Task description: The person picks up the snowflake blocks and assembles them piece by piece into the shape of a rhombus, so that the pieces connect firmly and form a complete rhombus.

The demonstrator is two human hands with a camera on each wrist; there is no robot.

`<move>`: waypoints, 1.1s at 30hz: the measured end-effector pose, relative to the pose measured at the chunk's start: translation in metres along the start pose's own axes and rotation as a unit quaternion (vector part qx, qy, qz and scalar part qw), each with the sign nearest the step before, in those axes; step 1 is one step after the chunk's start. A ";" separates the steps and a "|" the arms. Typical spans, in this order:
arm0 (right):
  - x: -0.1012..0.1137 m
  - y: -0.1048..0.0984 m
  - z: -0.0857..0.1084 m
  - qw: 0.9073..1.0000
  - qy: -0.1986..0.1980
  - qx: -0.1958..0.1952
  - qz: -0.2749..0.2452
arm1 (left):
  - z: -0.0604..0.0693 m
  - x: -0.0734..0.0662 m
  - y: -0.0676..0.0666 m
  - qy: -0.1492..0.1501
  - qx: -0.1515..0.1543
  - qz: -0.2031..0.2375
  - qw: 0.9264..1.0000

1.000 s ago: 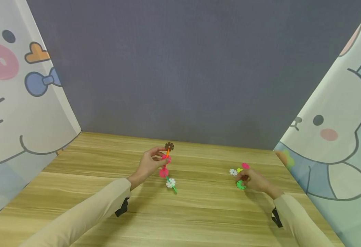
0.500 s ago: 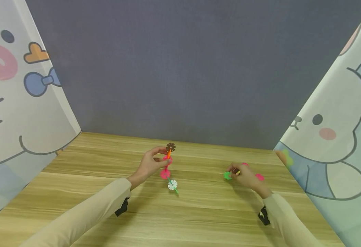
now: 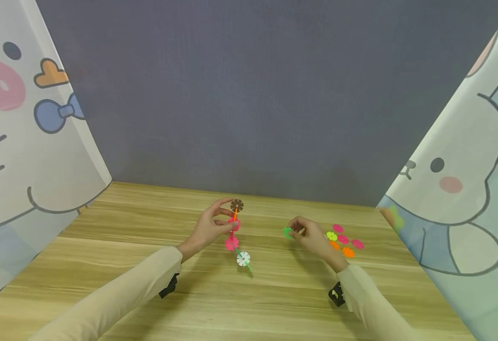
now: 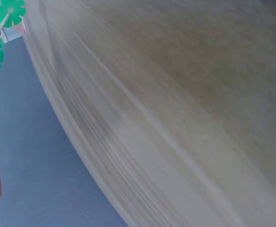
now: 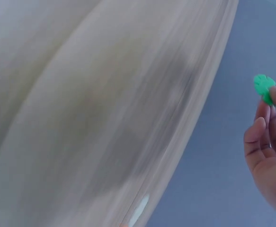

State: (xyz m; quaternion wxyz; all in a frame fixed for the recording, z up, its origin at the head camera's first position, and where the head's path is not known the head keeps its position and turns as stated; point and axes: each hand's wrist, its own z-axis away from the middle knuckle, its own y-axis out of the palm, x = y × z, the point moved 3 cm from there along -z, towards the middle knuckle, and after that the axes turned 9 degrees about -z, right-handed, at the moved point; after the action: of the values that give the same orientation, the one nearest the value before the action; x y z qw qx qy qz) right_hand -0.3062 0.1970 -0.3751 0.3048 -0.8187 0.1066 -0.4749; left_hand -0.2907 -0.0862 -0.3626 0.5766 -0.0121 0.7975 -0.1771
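My left hand (image 3: 208, 227) holds a chain of notched plastic discs above the table, pinching it near its upper pink disc (image 3: 234, 224). A brown disc (image 3: 237, 205) tops the chain; below hang another pink disc (image 3: 232, 244), a white disc (image 3: 243, 258) and green pieces seen edge-on. In the left wrist view, green discs (image 4: 10, 10) show at the left edge, with a white one edge-on between them. Between thumb and fingers of my right hand (image 3: 313, 237) is a loose green disc (image 3: 288, 232), also visible in the right wrist view (image 5: 263, 85). The hands are apart.
Right of my right hand, several loose discs lie on the wooden table (image 3: 274, 303): pink (image 3: 357, 244), yellow (image 3: 332, 236) and orange (image 3: 348, 252). A grey panel (image 3: 249, 94) stands behind, with cartoon-printed panels at both sides.
My right hand has picked up the green disc from the loose discs and carried it left, toward the chain. The left hand stays nearly in place; the chain has shifted slightly right and down.
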 end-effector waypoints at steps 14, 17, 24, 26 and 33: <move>0.037 0.037 -0.027 0.995 -0.060 -0.064 -0.050 | -0.002 0.003 0.003 0.026 0.000 0.002 1.000; 0.043 0.043 -0.033 0.993 -0.064 -0.075 -0.069 | -0.002 0.003 0.004 0.023 -0.003 -0.006 1.000; 0.062 0.054 -0.041 0.984 -0.106 -0.098 -0.102 | -0.002 -0.001 0.006 0.021 0.003 -0.010 1.000; 0.063 0.056 -0.043 0.983 -0.107 -0.106 -0.101 | 0.000 -0.007 0.006 0.018 0.010 -0.002 1.000; 0.061 0.063 -0.049 0.982 -0.113 -0.126 -0.083 | 0.005 -0.022 0.006 0.016 0.017 -0.018 1.000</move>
State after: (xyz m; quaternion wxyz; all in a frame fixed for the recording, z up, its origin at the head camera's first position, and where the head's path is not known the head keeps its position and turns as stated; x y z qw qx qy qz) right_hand -0.3086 0.0994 -0.3514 0.1682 -0.9050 0.0619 -0.3859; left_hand -0.2777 -0.0769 -0.3458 0.5606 -0.0134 0.8032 -0.2009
